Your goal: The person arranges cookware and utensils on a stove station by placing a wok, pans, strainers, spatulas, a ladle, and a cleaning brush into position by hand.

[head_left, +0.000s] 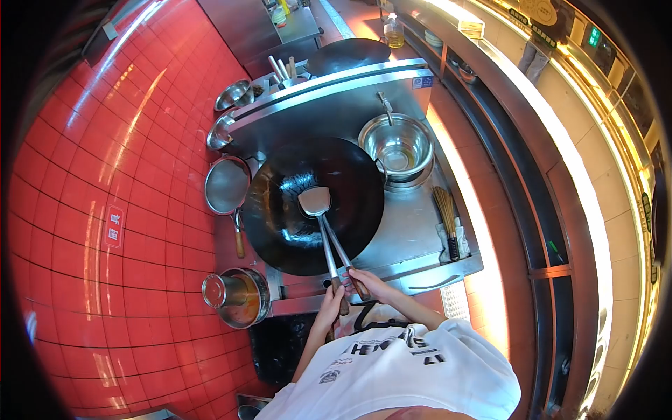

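A large black wok sits on the steel stove in front of me. My left hand is wrapped round the wooden grip of one long-handled metal tool, and my right hand round the grip of another. The two steel shafts converge over the wok. At their far end a broad wok spatula head shows above the wok's middle; the second tool's head is hidden by the overlap, so I cannot tell which hand has the spatula.
Right of the wok stand a steel bowl under a tap and a bamboo brush. On the left are a wood-handled strainer and a pot with a metal container. A steel backsplash rises behind.
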Action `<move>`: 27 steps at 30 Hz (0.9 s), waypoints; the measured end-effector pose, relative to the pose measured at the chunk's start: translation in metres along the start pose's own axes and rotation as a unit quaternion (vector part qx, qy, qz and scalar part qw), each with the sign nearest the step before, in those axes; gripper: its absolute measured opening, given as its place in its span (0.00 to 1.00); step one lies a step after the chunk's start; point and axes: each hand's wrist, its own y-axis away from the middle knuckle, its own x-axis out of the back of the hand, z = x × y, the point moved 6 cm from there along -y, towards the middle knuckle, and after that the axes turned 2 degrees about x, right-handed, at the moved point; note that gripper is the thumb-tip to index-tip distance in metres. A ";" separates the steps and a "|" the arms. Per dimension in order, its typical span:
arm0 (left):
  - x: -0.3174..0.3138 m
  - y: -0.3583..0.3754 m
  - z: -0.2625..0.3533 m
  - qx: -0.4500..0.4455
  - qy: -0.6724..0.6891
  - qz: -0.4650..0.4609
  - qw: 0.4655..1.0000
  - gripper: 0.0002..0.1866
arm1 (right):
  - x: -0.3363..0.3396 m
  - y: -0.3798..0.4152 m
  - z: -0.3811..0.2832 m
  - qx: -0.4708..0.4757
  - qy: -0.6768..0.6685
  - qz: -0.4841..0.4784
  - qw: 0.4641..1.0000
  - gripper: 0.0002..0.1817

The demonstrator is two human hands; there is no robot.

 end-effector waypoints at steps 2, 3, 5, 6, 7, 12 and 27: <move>0.011 0.002 0.001 -0.010 -0.009 0.003 1.000 0.18 | -0.002 -0.002 0.003 -0.009 -0.044 -0.030 0.999 0.25; 0.023 -0.001 -0.006 0.004 -0.068 0.001 0.998 0.19 | 0.001 -0.004 0.008 -0.008 -0.034 -0.030 0.999 0.29; 0.049 0.000 -0.002 -0.063 -0.269 0.060 0.959 0.19 | -0.002 0.002 0.005 -0.020 -0.037 -0.015 0.999 0.30; 0.056 0.008 0.014 -0.052 -0.262 0.075 0.961 0.17 | -0.002 0.003 0.005 -0.026 -0.044 0.004 0.999 0.31; 0.073 0.005 0.016 -0.088 -0.281 0.104 0.950 0.16 | 0.004 0.000 0.011 -0.032 -0.040 0.013 0.999 0.33; 0.162 -0.008 0.057 -0.193 -0.365 0.235 0.880 0.13 | 0.030 0.002 0.035 -0.046 -0.016 0.079 0.996 0.32; 0.420 -0.186 0.007 0.100 -0.400 0.387 0.825 0.37 | 0.041 0.019 0.053 -0.079 -0.008 0.166 0.983 0.29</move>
